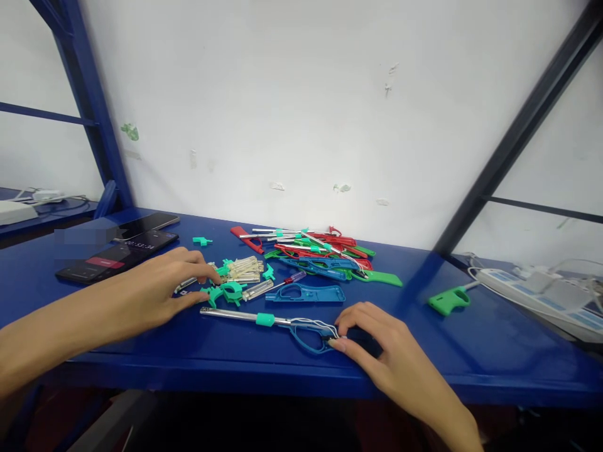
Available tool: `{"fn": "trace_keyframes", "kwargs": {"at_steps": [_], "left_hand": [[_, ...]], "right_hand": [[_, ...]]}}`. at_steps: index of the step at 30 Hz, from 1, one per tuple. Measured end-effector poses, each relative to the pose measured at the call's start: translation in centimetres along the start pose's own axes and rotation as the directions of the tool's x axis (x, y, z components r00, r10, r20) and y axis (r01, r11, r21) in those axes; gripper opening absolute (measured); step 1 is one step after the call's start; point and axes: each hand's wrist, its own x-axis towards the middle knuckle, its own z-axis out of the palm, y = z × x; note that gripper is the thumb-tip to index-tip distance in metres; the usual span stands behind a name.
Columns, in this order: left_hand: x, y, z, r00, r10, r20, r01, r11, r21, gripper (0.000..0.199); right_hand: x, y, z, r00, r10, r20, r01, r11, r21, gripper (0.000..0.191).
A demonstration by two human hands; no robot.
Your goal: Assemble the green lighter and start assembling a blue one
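Observation:
Near the front edge of the table, my right hand (377,345) pinches the handle end of a blue lighter shell half (301,344). Thin white wires (313,323) run from under its fingertips to a metal lighter tube (230,314) with a teal collar (264,319). What lies directly between those fingertips is partly hidden. My left hand (179,282) reaches over a small pile, thumb and fingers apart, its tips at the teal plastic triggers (230,291). Clear plastic fuel tanks (245,269) lie beside them. A second blue shell half (311,293) rests behind the tube.
Red, green and blue lighter shells (325,251) with metal tubes are heaped toward the wall. A small screwdriver (294,277) lies before them. Two phones (127,251) are at left. A green lighter (450,301) and a white power strip (527,298) are at right.

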Motion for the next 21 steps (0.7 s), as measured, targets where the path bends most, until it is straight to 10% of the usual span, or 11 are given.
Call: {"fn": "trace_keyframes", "kwargs": {"at_steps": [11,21], "left_hand": [[1.0,-1.2,1.3,0.979,0.098,0.18,-0.076,0.989,-0.126,0.021],[2.1,3.1,0.0,0.967,0.213,0.142,-0.189,0.968,-0.162,0.028]], "right_hand": [[0.1,0.1,0.1,1.0,-0.015,-0.018,0.015,1.0,-0.015,0.024],[0.1,-0.1,0.1,1.0,-0.02,-0.023,0.019,1.0,-0.001,0.022]]}}
